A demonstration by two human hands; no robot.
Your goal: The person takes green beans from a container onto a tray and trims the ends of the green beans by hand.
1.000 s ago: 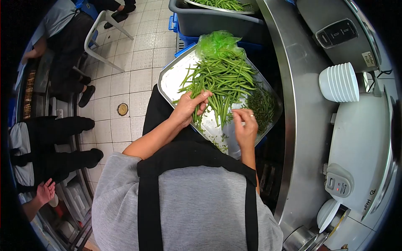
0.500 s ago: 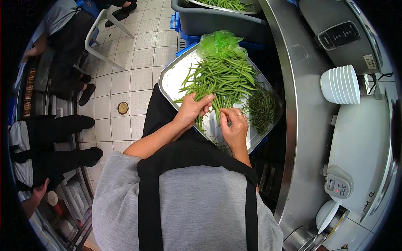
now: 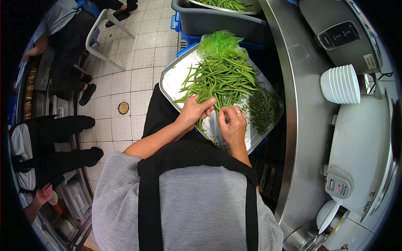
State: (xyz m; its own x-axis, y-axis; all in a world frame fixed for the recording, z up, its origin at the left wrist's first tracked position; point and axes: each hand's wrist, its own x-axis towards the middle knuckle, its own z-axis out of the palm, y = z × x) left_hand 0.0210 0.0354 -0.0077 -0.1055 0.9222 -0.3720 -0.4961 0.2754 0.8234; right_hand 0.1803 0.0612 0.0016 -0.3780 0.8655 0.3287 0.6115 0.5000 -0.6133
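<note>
A metal tray [image 3: 171,78] in front of me bears a heap of long green beans [image 3: 228,75]. At its right side lies a dark pile of short bean ends [image 3: 261,111]. My left hand [image 3: 196,111] is closed over the near edge of the heap, its thumb and fingers gripping green beans. Close on its right, my right hand [image 3: 233,122], with a ring on one finger, pinches at the ends of the beans. The fingers partly hide what they hold. A green plastic bag [image 3: 221,42] rests at the far end of the heap.
Beyond the tray stands a grey tub [image 3: 222,23] with a colander of beans on top. A steel counter [image 3: 307,142] runs along my right, with stacked white bowls [image 3: 341,84] and a rice cooker [image 3: 341,37]. Other people and a stool [image 3: 109,39] are at left.
My right hand has shifted slightly up and left, closer to my left hand. At the left edge, another person's hand has moved a little.
</note>
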